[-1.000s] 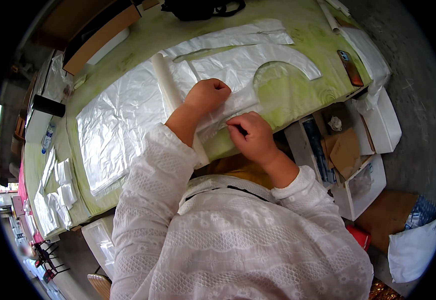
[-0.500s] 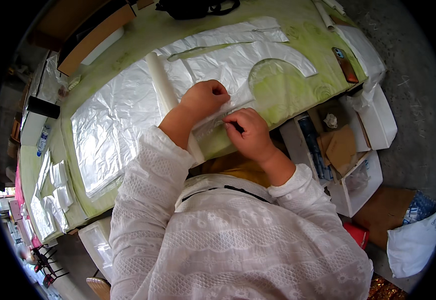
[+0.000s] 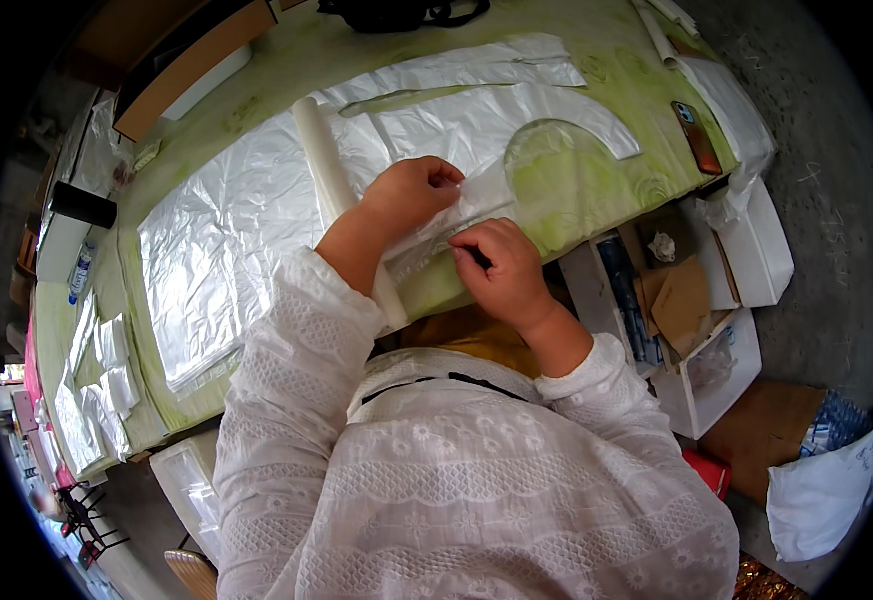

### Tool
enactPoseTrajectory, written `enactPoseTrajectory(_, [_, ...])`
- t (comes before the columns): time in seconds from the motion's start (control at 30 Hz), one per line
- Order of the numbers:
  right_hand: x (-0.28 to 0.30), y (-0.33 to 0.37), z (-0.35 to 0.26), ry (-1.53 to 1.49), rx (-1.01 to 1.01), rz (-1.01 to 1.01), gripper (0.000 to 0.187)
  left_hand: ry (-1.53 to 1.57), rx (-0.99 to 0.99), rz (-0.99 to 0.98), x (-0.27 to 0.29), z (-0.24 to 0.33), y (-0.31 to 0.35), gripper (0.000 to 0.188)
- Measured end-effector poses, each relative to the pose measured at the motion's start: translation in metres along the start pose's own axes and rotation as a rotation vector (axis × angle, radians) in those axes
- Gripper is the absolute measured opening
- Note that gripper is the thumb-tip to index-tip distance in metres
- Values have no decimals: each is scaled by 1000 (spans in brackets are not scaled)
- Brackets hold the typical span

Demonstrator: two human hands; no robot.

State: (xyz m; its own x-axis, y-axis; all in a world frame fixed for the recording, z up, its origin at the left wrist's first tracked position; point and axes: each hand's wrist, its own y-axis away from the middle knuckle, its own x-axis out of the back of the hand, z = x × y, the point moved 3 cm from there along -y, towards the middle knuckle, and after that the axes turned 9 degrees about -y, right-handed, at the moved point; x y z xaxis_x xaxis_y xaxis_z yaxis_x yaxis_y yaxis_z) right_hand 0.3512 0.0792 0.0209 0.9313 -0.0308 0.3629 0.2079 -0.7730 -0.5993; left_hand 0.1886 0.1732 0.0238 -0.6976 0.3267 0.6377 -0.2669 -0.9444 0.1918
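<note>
A flat stack of thin, shiny white plastic bags [image 3: 222, 235] with a curved cut-out lies across the green-covered table. Over its near right part, my left hand [image 3: 412, 200] is closed, fingertips curled together on the thin film. My right hand [image 3: 505, 268], just nearer to me, pinches thumb and forefinger at the film's near edge. Exactly how much film each pinch holds is hidden by the fingers. A long pale roll [image 3: 323, 160] lies over the bags, left of my left hand; my left forearm covers part of it.
A phone [image 3: 695, 137] lies at the table's right end. A black bag [image 3: 397, 14] and an open cardboard box [image 3: 192, 70] stand at the far side. Folded white plastic pieces [image 3: 112, 370] lie left. Below the right edge are white open boxes [image 3: 722, 365] with cardboard scraps.
The view has shifted slightly. Both hands keep nearly the same closed poses at the film's edge; the bags and roll stay in place.
</note>
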Motion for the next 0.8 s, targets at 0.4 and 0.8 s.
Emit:
enactPoseTrajectory(0.4, [20, -17, 11, 83, 68, 146, 27, 17, 112, 9, 6, -6, -9, 30])
enactPoseTrajectory(0.8, [23, -41, 68, -195, -368, 146, 24, -192, 78, 50, -3, 13, 2, 30])
